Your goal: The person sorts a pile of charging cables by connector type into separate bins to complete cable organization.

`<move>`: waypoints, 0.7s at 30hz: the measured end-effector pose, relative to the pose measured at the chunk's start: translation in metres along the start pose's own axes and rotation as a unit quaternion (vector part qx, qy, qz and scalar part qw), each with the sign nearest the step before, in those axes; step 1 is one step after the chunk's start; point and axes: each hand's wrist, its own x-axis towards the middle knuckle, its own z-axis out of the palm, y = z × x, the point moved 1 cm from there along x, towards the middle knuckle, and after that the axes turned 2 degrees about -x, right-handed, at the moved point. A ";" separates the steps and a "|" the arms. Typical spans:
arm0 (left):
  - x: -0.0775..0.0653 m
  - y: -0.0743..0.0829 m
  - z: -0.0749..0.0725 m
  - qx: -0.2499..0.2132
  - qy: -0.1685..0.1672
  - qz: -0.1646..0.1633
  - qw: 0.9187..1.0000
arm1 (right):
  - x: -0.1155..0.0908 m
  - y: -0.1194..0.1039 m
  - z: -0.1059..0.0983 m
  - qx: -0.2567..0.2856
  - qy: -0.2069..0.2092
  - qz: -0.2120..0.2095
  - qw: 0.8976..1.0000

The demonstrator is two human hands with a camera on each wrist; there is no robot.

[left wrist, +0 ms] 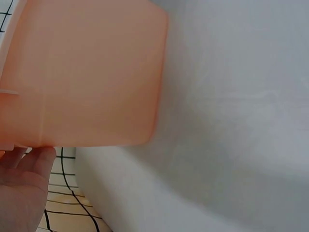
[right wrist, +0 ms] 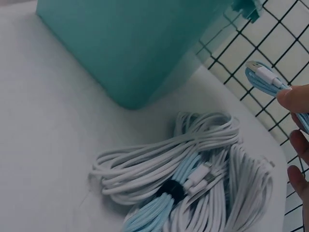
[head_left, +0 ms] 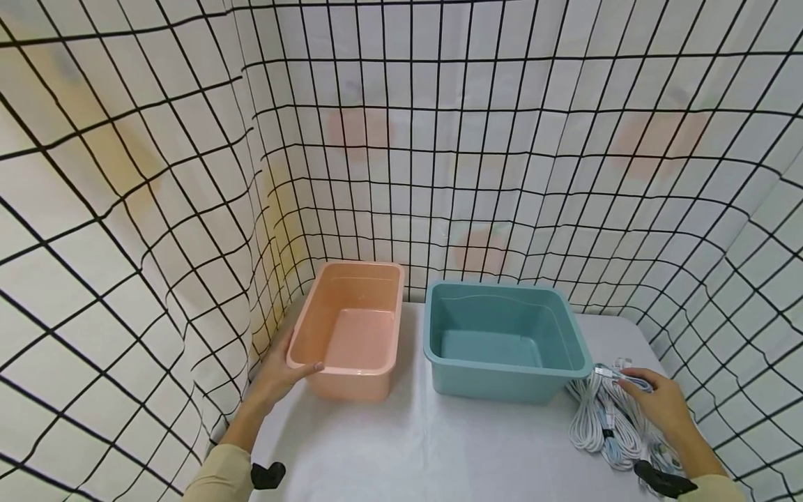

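Note:
In the head view my left hand (head_left: pixel 279 369) grips the near left corner of a peach plastic bin (head_left: pixel 354 387), thumb over the front rim. The left wrist view shows its fingertips (left wrist: pixel 44 159) against the bin's outer wall. At the right my right hand (head_left: pixel 659 404) pinches a coiled light blue USB cable (right wrist: pixel 263 79) between thumb and fingers, its white plug pointing out. This cable is held up over a pile of bundled white cables (right wrist: pixel 145 164). Within the pile lies another light blue cable (right wrist: pixel 149 215) with a black strap (right wrist: pixel 171 191) round it.
A teal bin (head_left: pixel 508 380) stands between the peach bin and the cable pile, with nothing seen inside it. Both bins rest on a white-covered table (head_left: pixel 401 446). Black grid netting (head_left: pixel 439 153) encloses the back and sides, close to the table's edges.

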 end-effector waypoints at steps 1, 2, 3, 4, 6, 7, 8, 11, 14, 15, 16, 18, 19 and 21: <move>0.000 0.000 0.000 0.000 0.001 -0.001 1.000 | 0.001 -0.001 -0.002 0.003 0.004 -0.001 1.000; 0.000 0.000 0.000 0.002 0.001 -0.002 1.000 | 0.003 -0.002 -0.004 0.007 0.006 0.000 1.000; 0.000 0.000 0.000 0.003 0.002 -0.002 1.000 | 0.004 -0.004 -0.006 0.010 0.010 0.001 1.000; 0.000 0.001 0.000 0.005 0.002 -0.003 1.000 | 0.005 -0.006 -0.009 0.014 0.012 0.003 1.000; 0.001 0.000 0.000 0.007 0.001 -0.004 1.000 | 0.008 -0.011 -0.015 0.027 0.012 0.005 1.000; 0.001 0.000 0.000 0.007 0.001 -0.003 1.000 | 0.009 -0.014 -0.018 0.036 0.011 0.006 0.999; 0.002 0.000 0.000 0.009 0.002 -0.003 1.000 | 0.010 -0.017 -0.021 0.043 0.011 0.007 0.999; 0.002 0.001 -0.001 0.006 0.001 -0.001 1.000 | 0.014 -0.026 -0.027 0.057 0.011 0.008 0.998; 0.001 0.001 -0.002 0.006 0.002 0.000 1.000 | 0.018 -0.035 -0.031 0.046 0.014 -0.002 0.999; 0.001 0.000 -0.002 0.007 0.001 0.000 1.000 | 0.020 -0.038 -0.032 0.045 0.012 -0.008 0.999; 0.001 0.000 -0.002 0.009 0.001 -0.001 1.000 | 0.021 -0.042 -0.033 0.039 0.013 -0.014 0.999; 0.001 -0.001 -0.002 0.011 -0.001 -0.003 1.000 | 0.025 -0.051 -0.036 0.032 0.011 -0.026 0.999; 0.001 -0.001 -0.002 0.012 0.000 -0.004 1.000 | 0.028 -0.055 -0.037 0.027 0.013 -0.033 0.999; 0.002 -0.001 -0.001 0.011 0.001 -0.004 1.000 | 0.034 -0.066 -0.038 0.031 0.010 -0.044 0.999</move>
